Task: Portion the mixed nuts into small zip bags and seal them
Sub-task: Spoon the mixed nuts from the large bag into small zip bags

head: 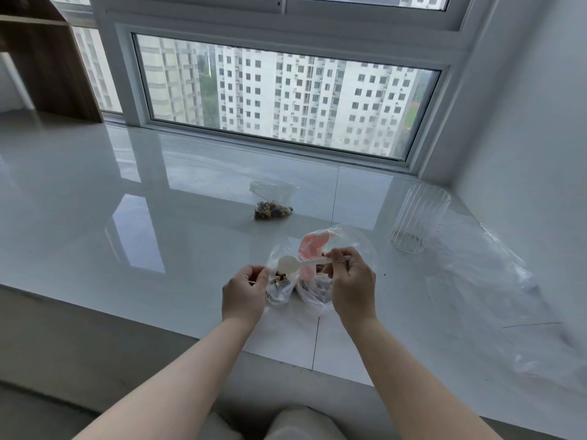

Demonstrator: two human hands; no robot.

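Observation:
My left hand [244,293] pinches the left rim of a small clear zip bag [279,289] that stands on the sill with some nuts in it. My right hand [351,285] grips the handle of a white plastic spoon [290,265], whose bowl hovers over the small bag's mouth. Just right of it sits a larger clear bag of mixed nuts [317,281] with an orange patch inside, partly hidden by my right hand. Farther back lies another small zip bag with nuts [273,204] in it.
A ribbed clear glass jar [416,222] lies tilted at the right. Loose clear plastic bags [495,281] spread over the right side of the glossy white sill [127,201]. A window and a white wall bound the back and right.

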